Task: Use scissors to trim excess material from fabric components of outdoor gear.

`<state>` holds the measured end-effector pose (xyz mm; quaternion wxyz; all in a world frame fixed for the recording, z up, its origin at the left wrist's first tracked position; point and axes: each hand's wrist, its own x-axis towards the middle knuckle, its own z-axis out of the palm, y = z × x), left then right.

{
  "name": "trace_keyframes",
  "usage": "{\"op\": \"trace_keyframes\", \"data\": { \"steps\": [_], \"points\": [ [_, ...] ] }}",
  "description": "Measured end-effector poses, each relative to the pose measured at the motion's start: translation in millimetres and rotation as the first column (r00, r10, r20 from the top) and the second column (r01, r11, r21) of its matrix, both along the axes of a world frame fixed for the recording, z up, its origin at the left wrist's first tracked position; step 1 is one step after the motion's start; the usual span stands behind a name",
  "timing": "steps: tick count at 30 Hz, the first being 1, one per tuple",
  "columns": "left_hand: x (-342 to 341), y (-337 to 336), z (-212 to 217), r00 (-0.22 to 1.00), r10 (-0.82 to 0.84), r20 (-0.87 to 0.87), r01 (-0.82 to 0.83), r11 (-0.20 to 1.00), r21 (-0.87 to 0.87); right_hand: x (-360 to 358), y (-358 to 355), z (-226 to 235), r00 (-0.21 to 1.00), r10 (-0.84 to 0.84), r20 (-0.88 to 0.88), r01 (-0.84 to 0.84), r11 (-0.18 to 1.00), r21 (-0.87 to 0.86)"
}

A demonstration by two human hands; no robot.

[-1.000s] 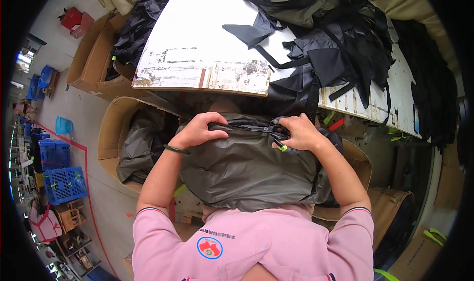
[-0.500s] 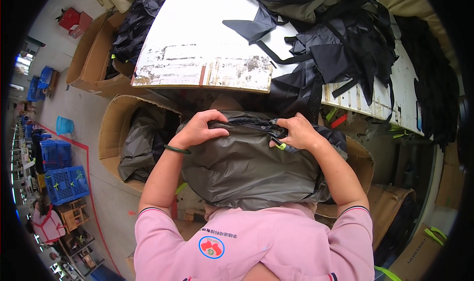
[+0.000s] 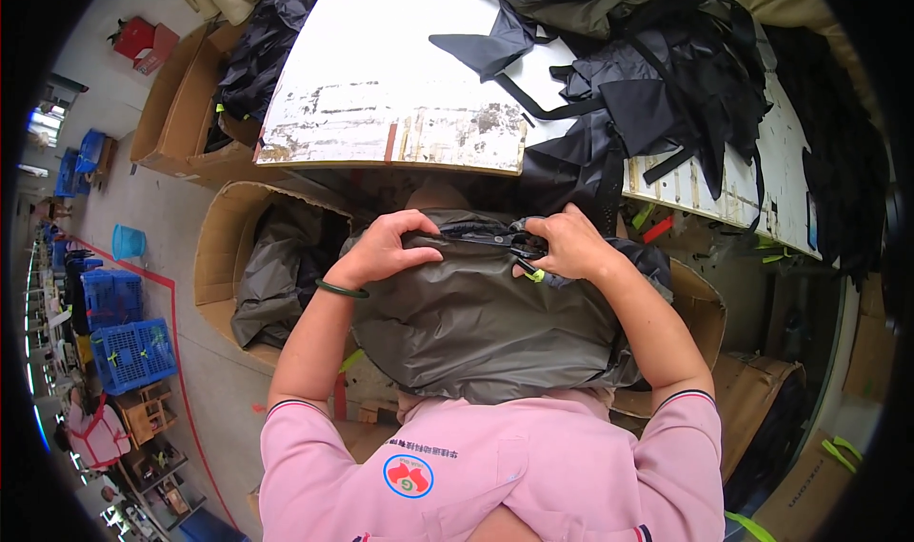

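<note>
A grey-brown coated fabric piece (image 3: 476, 323) is spread over my lap, with a black edge (image 3: 466, 226) along its far side. My left hand (image 3: 386, 244) pinches the fabric at the left end of that edge, thumb and fingers curled over it. In my right hand (image 3: 574, 245) is a pair of black scissors (image 3: 498, 240), held by the handles with the blades pointing left along the black edge toward my left fingers. A bit of lime green (image 3: 535, 275) shows beneath my right thumb. The blade tips are hard to make out against the dark cloth.
Ahead stands a worn white table (image 3: 381, 75), with black fabric pieces and straps (image 3: 657, 113) heaped at its right. A cardboard box (image 3: 217, 275) of grey-brown fabric is at my left, another box (image 3: 700, 313) at my right. Blue crates (image 3: 133, 356) stand far left.
My right hand and the scissors have shifted slightly left along the black edge, nearer my left hand. My left hand keeps its grip in the same place.
</note>
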<state>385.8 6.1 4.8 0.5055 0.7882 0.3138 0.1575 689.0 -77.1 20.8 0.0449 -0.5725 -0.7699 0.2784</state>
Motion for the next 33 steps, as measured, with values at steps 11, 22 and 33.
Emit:
{"op": "trace_keyframes", "data": {
  "steps": [11,22,33],
  "points": [
    [0,-4,-1,0.999,0.028,0.032,-0.026,0.999,-0.042,-8,0,-4,0.999,0.015,-0.046,-0.012,0.997,0.073],
    [-2,-9,11,0.998,0.050,-0.024,-0.051,0.998,-0.040,-15,1,-2,0.998,0.029,0.060,-0.029,0.999,0.012],
    [-4,-13,13,0.997,0.051,-0.054,-0.053,0.997,-0.052,-28,-4,-5,0.999,-0.041,0.036,0.040,0.999,0.025]
  ]
}}
